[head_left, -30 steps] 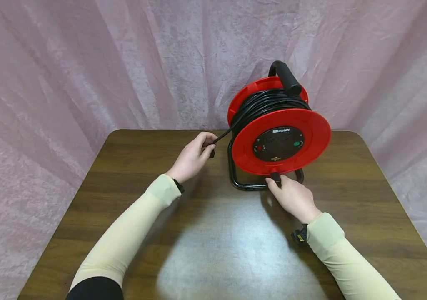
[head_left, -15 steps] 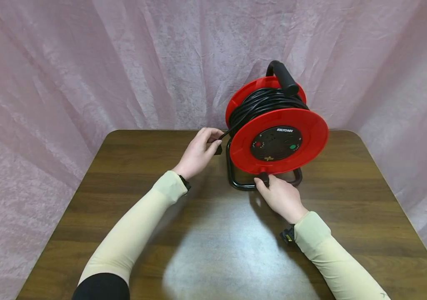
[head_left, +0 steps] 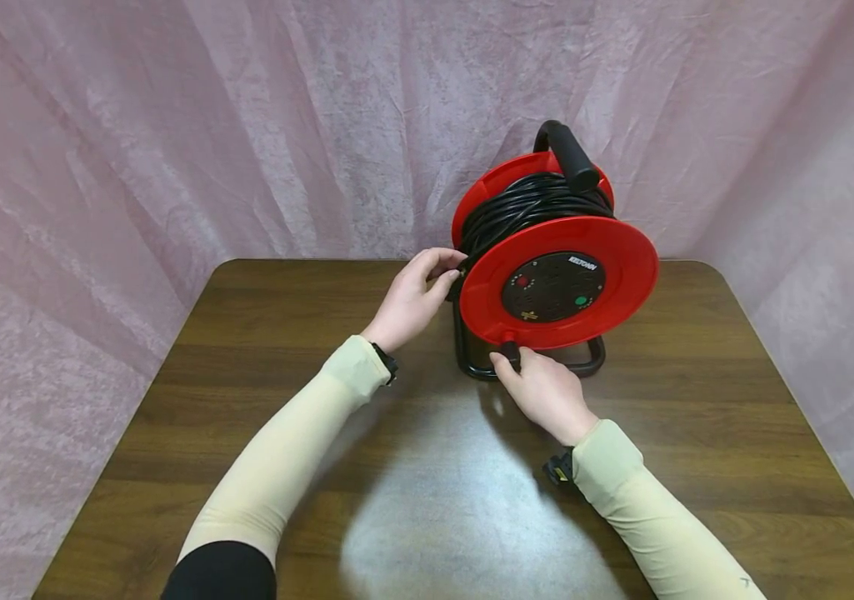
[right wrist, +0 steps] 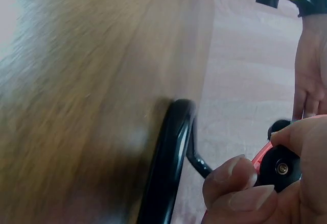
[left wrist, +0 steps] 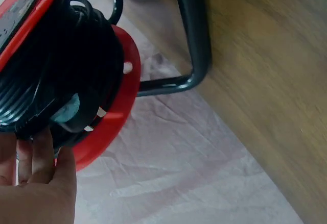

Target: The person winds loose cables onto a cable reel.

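Observation:
A red cable reel (head_left: 625,267) stands right of centre on the table, black cable (head_left: 527,204) wound between its two discs. At the reel's left edge my left hand (head_left: 413,298) pinches the black end piece of the cable (left wrist: 38,119), probably a plug, which is dark and partly hidden by the fingers. My right hand (head_left: 546,396) grips the black crank knob (head_left: 510,356) at the bottom of the front disc. In the right wrist view, thumb and fingers curl round that knob (right wrist: 280,169).
A black tube frame (head_left: 479,371) carries the reel, with a padded handle (head_left: 575,158) on top. The wooden table (head_left: 262,350) reaches back to a pink curtain (head_left: 352,125).
The reel's front disc has turned clockwise, the knob and right hand moving left along the bottom. My left hand has moved right with the cable end, up to the reel.

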Tool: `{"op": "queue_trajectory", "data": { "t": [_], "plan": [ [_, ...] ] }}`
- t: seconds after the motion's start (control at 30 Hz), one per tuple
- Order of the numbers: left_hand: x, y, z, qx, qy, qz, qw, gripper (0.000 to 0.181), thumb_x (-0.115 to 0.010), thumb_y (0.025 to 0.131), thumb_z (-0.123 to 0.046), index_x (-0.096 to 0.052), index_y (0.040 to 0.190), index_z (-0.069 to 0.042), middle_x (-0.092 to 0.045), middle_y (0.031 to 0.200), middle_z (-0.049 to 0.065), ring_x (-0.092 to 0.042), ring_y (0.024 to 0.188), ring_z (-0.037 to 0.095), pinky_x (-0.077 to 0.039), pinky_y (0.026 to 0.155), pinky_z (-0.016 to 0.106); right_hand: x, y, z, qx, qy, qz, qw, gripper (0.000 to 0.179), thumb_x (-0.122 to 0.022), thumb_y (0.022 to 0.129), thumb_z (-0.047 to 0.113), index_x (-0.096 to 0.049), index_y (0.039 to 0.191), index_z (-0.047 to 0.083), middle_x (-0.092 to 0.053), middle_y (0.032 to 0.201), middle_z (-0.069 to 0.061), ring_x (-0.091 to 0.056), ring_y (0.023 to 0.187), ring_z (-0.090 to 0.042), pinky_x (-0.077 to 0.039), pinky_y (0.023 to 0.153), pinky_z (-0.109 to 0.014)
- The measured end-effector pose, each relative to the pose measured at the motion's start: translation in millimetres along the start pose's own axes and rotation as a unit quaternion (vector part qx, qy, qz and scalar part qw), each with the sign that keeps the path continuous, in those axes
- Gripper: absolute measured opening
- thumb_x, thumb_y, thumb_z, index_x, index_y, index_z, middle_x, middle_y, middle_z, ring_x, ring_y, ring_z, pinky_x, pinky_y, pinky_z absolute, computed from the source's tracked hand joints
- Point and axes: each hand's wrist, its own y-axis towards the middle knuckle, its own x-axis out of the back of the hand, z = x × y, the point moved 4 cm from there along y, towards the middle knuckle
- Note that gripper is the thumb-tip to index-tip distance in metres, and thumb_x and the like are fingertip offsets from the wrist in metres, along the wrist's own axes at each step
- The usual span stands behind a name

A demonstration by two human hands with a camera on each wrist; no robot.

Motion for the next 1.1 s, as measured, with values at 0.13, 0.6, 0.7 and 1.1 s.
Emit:
{"op": "queue_trajectory", "data": {
  "t": [0.13,0.6,0.7,1.1],
  "plan": [
    [-3.9,-3.8,-3.3,0.002,-0.012,0.025,0.9996,0.034,-0.048,0.109,-0.016,-0.065,0.138,-0.017,-0.064,0.129,-0.006,-0.057,0.118,0.007,-0.045,0.102,0.027,0,0.9,6,0.006,0.007,0.001,1.0000,0.048,-0.047,0.104,0.053,-0.057,0.078,0.013,-0.061,0.069,-0.002,-0.068,0.076,-0.034,-0.048,0.056,-0.045],
    [1.6,-10.5,-16.5,-0.114,0.038,-0.002,0.9928,0.040,-0.064,0.103,-0.035,-0.066,0.138,-0.017,-0.057,0.145,-0.005,-0.047,0.135,0.010,-0.037,0.112,0.033,5,8.5,31,0.024,0.057,0.012,0.9980,0.058,-0.041,0.104,0.061,-0.054,0.075,0.013,-0.053,0.063,-0.003,-0.054,0.057,-0.023,-0.040,0.052,-0.037],
    [1.5,-9.4,-22.6,-0.149,0.071,-0.014,0.9862,0.039,-0.064,0.102,-0.033,-0.065,0.138,-0.015,-0.056,0.148,0.000,-0.045,0.137,0.015,-0.036,0.112,0.035,9,10.5,38,0.025,0.075,0.018,0.9967,0.060,-0.041,0.103,0.064,-0.055,0.076,0.012,-0.053,0.064,-0.004,-0.053,0.058,-0.023,-0.040,0.052,-0.037],
    [8.5,-9.9,-33.3,-0.224,0.109,-0.053,0.9671,0.034,-0.066,0.101,-0.020,-0.069,0.133,-0.009,-0.060,0.143,0.009,-0.042,0.142,0.027,-0.028,0.119,0.039,28,14.1,62,0.048,0.104,0.007,0.9934,0.064,-0.040,0.101,0.069,-0.058,0.075,0.013,-0.056,0.065,-0.003,-0.055,0.058,-0.022,-0.042,0.053,-0.038]
  ]
}}
